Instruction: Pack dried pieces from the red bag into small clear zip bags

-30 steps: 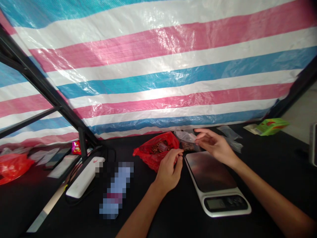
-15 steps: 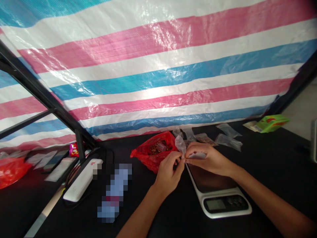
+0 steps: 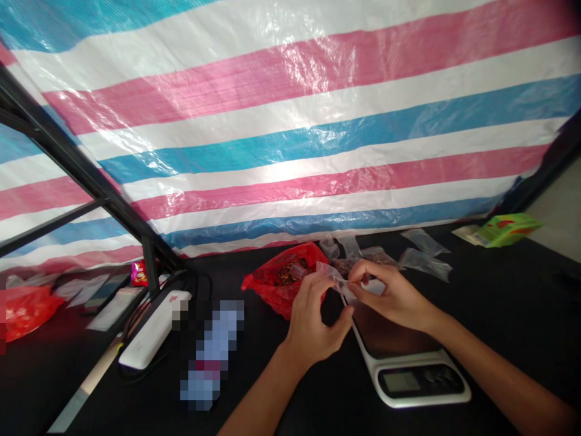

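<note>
A small clear plastic bag (image 3: 334, 275) is pinched by its near end between the thumb and finger of my right hand (image 3: 390, 293), above the far end of a digital kitchen scale (image 3: 399, 339). My left hand (image 3: 315, 318) is beside it with thumb and fingers spread apart. The left fingertips are close to the bag; whether they touch it I cannot tell. Just beyond my left hand lies a red plastic bag (image 3: 267, 284), gaping, with brown bits (image 3: 288, 272) and a small clear cup (image 3: 299, 270) inside.
Several clear bags (image 3: 426, 261) lie at the back, one with brownish contents (image 3: 374, 254). A green packet (image 3: 508, 230) is at the far right. To the left are a white power strip (image 3: 154, 330), cables, a blurred-out item (image 3: 211, 354) and another red bag (image 3: 31, 309). A striped sheet (image 3: 290, 151) hangs behind.
My left thumb and fingers have parted and moved away from the pinch at the bag's end. The bag, upright and puffed before, now slants to the left in my right hand.
</note>
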A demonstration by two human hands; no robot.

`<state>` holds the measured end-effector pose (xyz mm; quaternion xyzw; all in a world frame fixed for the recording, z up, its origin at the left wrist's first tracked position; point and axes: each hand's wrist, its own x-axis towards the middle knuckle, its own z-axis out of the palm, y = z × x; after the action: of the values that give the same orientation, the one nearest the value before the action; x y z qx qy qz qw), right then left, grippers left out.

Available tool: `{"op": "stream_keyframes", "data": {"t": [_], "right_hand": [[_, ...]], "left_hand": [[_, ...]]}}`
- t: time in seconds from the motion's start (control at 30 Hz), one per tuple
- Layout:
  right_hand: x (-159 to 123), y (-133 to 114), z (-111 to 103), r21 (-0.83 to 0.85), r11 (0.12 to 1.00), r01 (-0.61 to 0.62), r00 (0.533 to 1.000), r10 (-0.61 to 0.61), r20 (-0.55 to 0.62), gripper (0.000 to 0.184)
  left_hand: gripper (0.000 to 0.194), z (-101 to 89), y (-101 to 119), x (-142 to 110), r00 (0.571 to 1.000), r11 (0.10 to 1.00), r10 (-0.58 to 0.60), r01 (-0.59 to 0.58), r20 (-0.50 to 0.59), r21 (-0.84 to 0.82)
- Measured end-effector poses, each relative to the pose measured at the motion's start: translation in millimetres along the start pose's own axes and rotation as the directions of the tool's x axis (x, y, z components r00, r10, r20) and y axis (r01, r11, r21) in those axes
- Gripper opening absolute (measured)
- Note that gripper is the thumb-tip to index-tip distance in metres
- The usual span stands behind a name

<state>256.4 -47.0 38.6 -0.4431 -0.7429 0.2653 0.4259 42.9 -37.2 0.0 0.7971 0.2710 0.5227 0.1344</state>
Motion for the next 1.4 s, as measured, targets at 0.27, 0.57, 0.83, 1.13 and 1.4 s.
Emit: {"op": "stream_keyframes", "data": {"t": [0.27,0.57,0.83,1.13,1.4], "right_hand": [[-2.5,-5.5,4.2,0.125,0.991,-0.055,0.986,0.034,0.161,0.020],[-0.9,-1.7,4.1,0.136,0.987,-0.086,0.989,0.068,0.133,0.023],[-1.6,-2.6,-1.7,0.160,0.980,-0.116,0.979,0.085,0.187,0.027],[3.6,5.9,-9.2,-0.124,0.992,-0.027,0.997,0.036,0.069,0.024],[-8.9,-5.0,-13.5,-0.245,0.969,-0.001,0.999,0.012,0.045,0.018]], "left_hand": [[0.058,-2.8,-2.7,-1.2,0.980,0.955,0.050,-0.102,0.191,0.278],[0.056,-7.4,-4.4,3.3,0.969,0.963,0.132,-0.175,0.207,0.204],[0.039,-10.1,-3.7,4.0,0.983,0.991,0.079,-0.095,0.167,0.091],[0.028,-48.5,-40.8,18.5,0.910,0.791,-0.027,0.273,-0.415,0.547],[0.021,-68.2,-67.9,23.4,0.858,0.619,-0.442,0.504,-0.263,0.602]]}}
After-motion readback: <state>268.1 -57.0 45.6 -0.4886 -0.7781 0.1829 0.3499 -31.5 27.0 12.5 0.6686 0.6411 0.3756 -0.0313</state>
